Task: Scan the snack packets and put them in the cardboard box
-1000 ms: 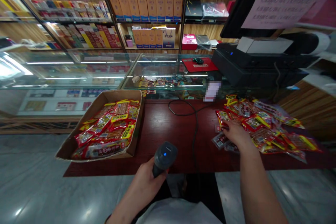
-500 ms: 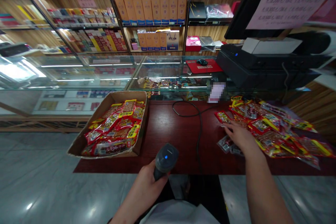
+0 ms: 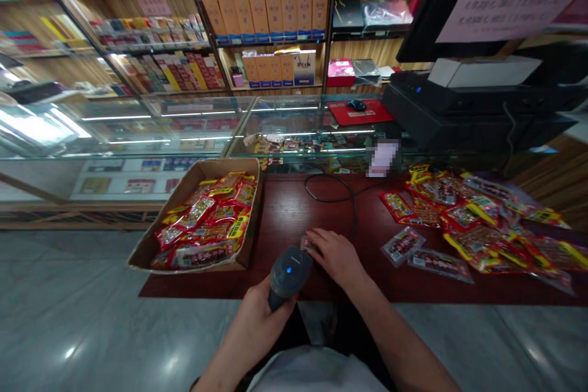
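My left hand [image 3: 264, 321] is closed round the handle of a dark barcode scanner [image 3: 290, 271], with a blue light on its top. Just right of the scanner head, my right hand [image 3: 337, 256] holds a small clear snack packet [image 3: 307, 244], mostly hidden under its fingers. Two clear packets with dark contents, one a squarish packet [image 3: 403, 246] and one a long packet [image 3: 440, 264], lie on the counter to the right. Beyond them spreads a pile of red and yellow snack packets [image 3: 478, 239]. At left a cardboard box [image 3: 255, 220] holds many similar packets.
A black cable [image 3: 354, 211] curls across the dark red counter [image 3: 280, 208]. Behind it stands a glass display case [image 3: 184, 110] with a red mouse pad [image 3: 337, 113], a mouse [image 3: 356, 105] and a phone-like item [image 3: 383, 157]. A monitor [image 3: 427, 6] and black machine [image 3: 441, 110] occupy the right.
My right hand has moved left from the packet pile to beside the scanner, with a small packet under its fingers. The left hand and scanner stay nearly in place.
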{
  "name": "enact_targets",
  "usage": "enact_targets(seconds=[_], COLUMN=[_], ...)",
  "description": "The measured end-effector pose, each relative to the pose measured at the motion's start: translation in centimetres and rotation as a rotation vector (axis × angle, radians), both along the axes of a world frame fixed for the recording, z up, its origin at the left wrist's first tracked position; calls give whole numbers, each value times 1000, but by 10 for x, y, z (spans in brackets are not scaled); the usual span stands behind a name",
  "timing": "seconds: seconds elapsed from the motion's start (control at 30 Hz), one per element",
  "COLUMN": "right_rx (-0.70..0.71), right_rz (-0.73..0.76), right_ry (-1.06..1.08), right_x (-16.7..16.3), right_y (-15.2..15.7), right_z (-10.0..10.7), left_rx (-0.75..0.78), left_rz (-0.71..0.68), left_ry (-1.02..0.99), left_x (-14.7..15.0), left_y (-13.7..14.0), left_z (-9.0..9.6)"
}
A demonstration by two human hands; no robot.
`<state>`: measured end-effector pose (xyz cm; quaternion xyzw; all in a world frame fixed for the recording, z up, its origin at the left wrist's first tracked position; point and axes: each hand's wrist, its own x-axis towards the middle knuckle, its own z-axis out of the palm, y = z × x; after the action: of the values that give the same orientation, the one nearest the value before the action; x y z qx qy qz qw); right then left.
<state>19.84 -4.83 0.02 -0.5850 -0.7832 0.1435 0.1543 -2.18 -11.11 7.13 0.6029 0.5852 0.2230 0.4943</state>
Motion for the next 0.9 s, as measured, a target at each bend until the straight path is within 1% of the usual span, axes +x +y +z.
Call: enact_targets(seconds=[0.07,0.1,0.17,0.23,0.27,0.4,0.5,0.57,0.6,0.67,0.7,0.73,0.8,0.87,0.9], right_rx=[-35,-48,-70,-102,-119,-166,-195,-202,-193,-180,-196,-234,-341,-426,-447], right_rz=[46,44,-33,-135,-157,-94,-63,-84,-120,-245,-314,-372,-438,-454,-457], right_ry=[77,111,126,72,38,-34,24,152,239,446,563,688,926,1092,1138], right_x=[14,25,48,65,70,71,63,59,57,52,49,46,41,39,38], right_y=[-3,-3,-4,-5,-5,-8,-7,-4,-2,2,4,5,9,12,14], right_z=[0,2,6,9,10,11,11,9,6,-2,-7,-11,-18,-22,-22], left_rx=[-9,-14,-20,-19,-19,-24,-24,-24,-24,-24,-21,-14,11,42,55], left_rz=[31,42,50,40,31,3,-11,-19,-18,-13,-13,-16,-37,-73,-94], left_ry=[-3,-3,-4,-12,-17,-26,-12,-6,-5,-9,-12,-14,-14,-2,7], left_x=[-5,-7,-11,-12,-11,-4,2,4,4,4,4,4,4,4,4], left_y=[0,0,0,0,1,1,1,1,0,0,0,0,0,0,0], left_z=[-2,-3,-5,-6,-6,-3,0,2,2,3,4,5,7,9,9])
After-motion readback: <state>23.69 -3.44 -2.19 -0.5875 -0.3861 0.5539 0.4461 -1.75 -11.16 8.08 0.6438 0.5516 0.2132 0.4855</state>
